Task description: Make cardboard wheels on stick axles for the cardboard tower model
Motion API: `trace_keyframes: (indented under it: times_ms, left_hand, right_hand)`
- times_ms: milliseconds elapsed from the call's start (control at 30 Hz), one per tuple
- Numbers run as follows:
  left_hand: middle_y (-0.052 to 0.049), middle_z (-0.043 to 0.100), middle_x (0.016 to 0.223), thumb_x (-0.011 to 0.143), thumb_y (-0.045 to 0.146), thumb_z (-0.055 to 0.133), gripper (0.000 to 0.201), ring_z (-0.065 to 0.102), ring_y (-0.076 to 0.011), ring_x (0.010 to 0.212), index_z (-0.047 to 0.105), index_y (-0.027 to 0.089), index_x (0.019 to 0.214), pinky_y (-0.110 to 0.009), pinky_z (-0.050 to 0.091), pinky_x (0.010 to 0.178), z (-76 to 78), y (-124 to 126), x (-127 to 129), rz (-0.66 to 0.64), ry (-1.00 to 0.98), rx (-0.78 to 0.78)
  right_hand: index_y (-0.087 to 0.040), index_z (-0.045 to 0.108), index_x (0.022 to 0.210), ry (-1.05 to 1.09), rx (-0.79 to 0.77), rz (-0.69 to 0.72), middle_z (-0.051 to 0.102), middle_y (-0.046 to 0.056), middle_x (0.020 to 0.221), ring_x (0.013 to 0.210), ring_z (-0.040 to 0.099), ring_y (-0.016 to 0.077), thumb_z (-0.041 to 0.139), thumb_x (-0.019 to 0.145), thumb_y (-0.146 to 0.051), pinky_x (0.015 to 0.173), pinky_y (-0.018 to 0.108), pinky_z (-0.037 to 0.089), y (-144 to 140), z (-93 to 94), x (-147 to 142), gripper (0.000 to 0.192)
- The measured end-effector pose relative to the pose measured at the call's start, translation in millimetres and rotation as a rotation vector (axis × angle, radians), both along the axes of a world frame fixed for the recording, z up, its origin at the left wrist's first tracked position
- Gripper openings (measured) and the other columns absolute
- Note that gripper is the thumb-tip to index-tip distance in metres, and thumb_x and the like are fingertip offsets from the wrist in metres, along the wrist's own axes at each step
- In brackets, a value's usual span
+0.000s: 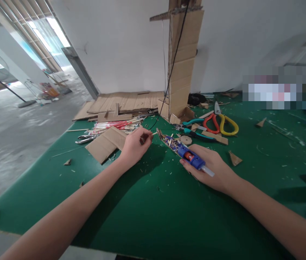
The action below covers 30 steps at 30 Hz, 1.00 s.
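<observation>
Fingers point(145, 135) of the left hand point(134, 146) are pinching a thin wooden stick point(153, 134), closed tight around its near end, and holding its far tip just beside the nozzle of the hot glue gun point(181, 150). Across from it, the right hand point(212, 168) is wrapping the gun's blue body, fingers curled shut around it, with a clear glue stick point(206, 170) poking out of the back and the black cord point(173, 63) running up along the tall cardboard column point(184, 57).

Judging from how things lie, the work is sitting at the gluing stage: the stick is being offered to the nozzle, though from where I am standing I cannot quite tell whether any glue is beading on it yet. Plenty looks already cut: small cardboard triangles point(234, 158), a little cardboard disc point(186, 139) and slivers are scattered over the green table point(155, 213). A flat cardboard piece point(105, 144) is lying just left of the hand, with a bundle of sticks point(115, 125) behind it. Scissors with yellow handles point(227, 122), orange-handled ones point(210, 124) and teal pliers point(193, 122) are resting near the column's foot. Joining the stick to anything still seems to lie ahead.
</observation>
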<state>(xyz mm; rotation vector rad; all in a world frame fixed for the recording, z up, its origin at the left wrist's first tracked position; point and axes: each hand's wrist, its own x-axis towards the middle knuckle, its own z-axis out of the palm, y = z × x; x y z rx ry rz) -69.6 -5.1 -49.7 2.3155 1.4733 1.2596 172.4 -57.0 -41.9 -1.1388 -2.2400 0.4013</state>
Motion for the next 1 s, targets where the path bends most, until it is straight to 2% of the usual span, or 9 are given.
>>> trace_keyframes:
  times_ms: [200,500,1000]
  left_hand:
    - [0.000,0.060,0.073,0.081,0.021,0.054,0.006,0.053,-0.0092,0.062,0.059,0.019,0.078,-0.021,0.045,0.059,-0.4,-0.4,0.1,0.008,0.013,0.008]
    - [0.000,0.061,0.074,0.080,0.022,0.055,0.007,0.054,-0.0093,0.062,0.061,0.018,0.078,-0.021,0.045,0.059,-1.0,1.3,-1.1,0.012,0.027,0.002]
    - [0.000,0.061,0.073,0.079,0.019,0.056,0.006,0.054,-0.0086,0.061,0.062,0.019,0.079,-0.020,0.046,0.059,-0.3,0.6,-0.7,-0.006,0.008,-0.005]
  right_hand:
    - [-0.020,0.050,0.085,-0.036,-0.036,-0.016,0.057,0.003,0.078,0.066,0.055,0.0169,0.057,0.079,-0.028,0.056,0.027,0.041,1.1,-3.6,1.7,0.012]
    - [-0.020,0.046,0.079,-0.137,0.007,-0.004,0.055,0.002,0.073,0.064,0.053,0.0167,0.056,0.077,-0.024,0.056,0.027,0.038,4.8,-8.5,4.1,0.011]
    - [-0.020,0.047,0.078,-0.133,-0.011,-0.014,0.055,0.002,0.073,0.065,0.053,0.0168,0.056,0.077,-0.024,0.057,0.027,0.038,4.5,-7.7,3.2,0.010]
